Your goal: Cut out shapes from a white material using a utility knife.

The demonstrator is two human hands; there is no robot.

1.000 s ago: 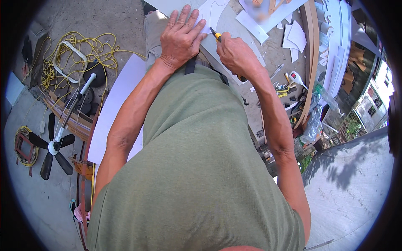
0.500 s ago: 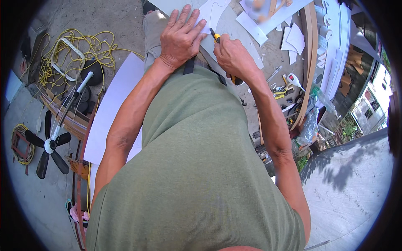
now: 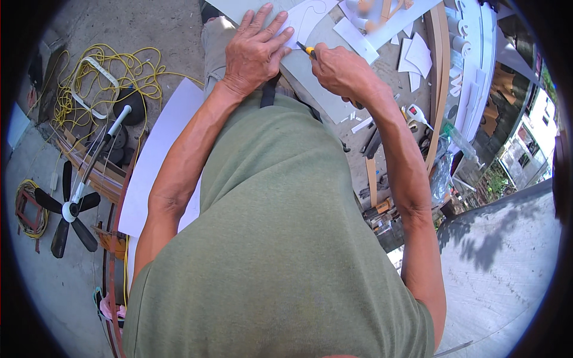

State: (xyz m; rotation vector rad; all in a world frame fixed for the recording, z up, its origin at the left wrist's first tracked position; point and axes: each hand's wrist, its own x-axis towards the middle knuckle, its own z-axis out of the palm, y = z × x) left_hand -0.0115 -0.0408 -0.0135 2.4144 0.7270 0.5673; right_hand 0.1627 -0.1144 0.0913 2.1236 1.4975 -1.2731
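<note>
At the top, just left of centre, the left hand (image 3: 252, 56) lies flat, fingers spread and gripping nothing, across the left edge of a white sheet (image 3: 307, 22) with a curved outline drawn on it. The sheet rests on a grey board (image 3: 305, 73); it looks light, thin and fairly stiff, probably smooth enough to slide and easily creased, so flat pressure near its edge, away from the tip, seems the surest hold. Next comes the knife (image 3: 311, 52), tip at or near the sheet; likely light and rigid, best taken by its handle, around which the right hand (image 3: 343, 71) is closed.
</note>
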